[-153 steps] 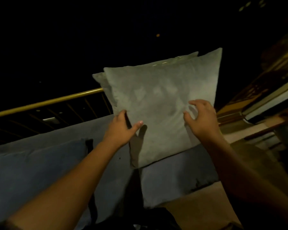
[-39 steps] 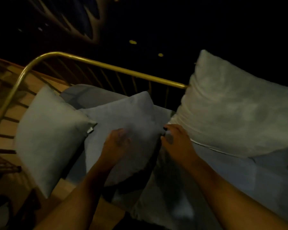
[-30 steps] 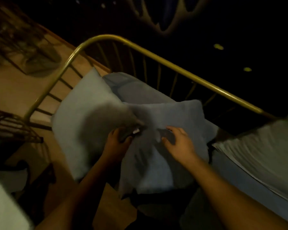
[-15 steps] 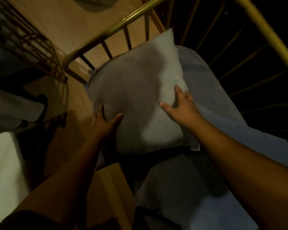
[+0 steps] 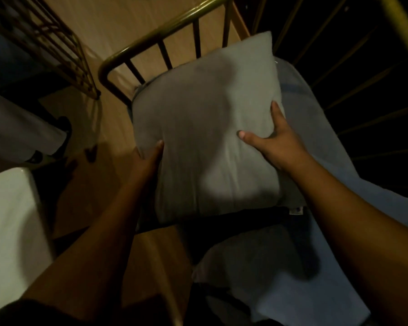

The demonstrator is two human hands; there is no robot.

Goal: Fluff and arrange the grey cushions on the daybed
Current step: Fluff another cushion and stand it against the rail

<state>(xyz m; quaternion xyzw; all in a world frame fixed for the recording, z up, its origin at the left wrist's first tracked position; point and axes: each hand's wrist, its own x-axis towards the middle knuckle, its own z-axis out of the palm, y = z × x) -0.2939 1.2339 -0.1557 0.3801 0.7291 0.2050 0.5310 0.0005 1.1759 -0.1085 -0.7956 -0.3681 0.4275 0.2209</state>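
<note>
1. At the curved end of the brass rail [image 5: 156, 35], a grey cushion [image 5: 205, 128] stands nearly upright, its top corner reaching just above the rail's bars.
2. The left hand [image 5: 149, 158] grips the cushion's left edge low down. Its thumb lies on the front face, and the fingers go behind the fabric out of sight.
3. The right hand [image 5: 280, 142] clasps the right edge. The thumb stretches across the front, one finger lies straight up along the side, and the others are hidden behind.
4. Both forearms reach in from the bottom of the view, and a shadow falls over the cushion's upper half.
5. A bluish cushion [image 5: 316, 128] lies just behind and to the right of the grey one, touching it.
6. A small white tag [image 5: 296, 211] shows below the grey cushion's lower right corner.
7. Another pale blue cushion [image 5: 280, 278] lies lower down, nearer the person.
8. To the left is a wooden floor [image 5: 118, 22], with a brass wire rack [image 5: 57, 43] at top left.
9. Something white [image 5: 10, 231] fills the lower left. I cannot tell what it is.
</note>
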